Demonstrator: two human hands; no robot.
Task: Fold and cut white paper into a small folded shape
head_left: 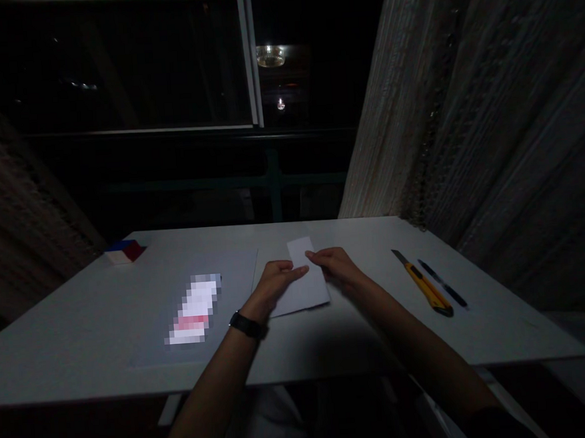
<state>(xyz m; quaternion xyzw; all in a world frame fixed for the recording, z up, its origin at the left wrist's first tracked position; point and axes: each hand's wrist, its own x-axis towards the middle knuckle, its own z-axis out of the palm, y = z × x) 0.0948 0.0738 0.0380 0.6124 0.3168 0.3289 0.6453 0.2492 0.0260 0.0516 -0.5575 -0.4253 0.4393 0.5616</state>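
Observation:
A white sheet of paper [305,293], its upper part narrower than its lower part, is held over the middle of the table. My left hand [277,281] grips it from the left, thumb lying across the front. On the right, my right hand [336,264] pinches its upper edge region between thumb and fingers. The fingers behind the paper are hidden. A dark watch band circles my left wrist. Whether the paper is folded or cut I cannot tell in the dim light.
On the white table [364,240], a lit phone [195,310] with a blurred screen lies left on a large pale sheet [151,352]. To the right are a yellow utility knife [424,284], blade exposed, and a pen [442,283]. A coloured cube [124,251] sits far left.

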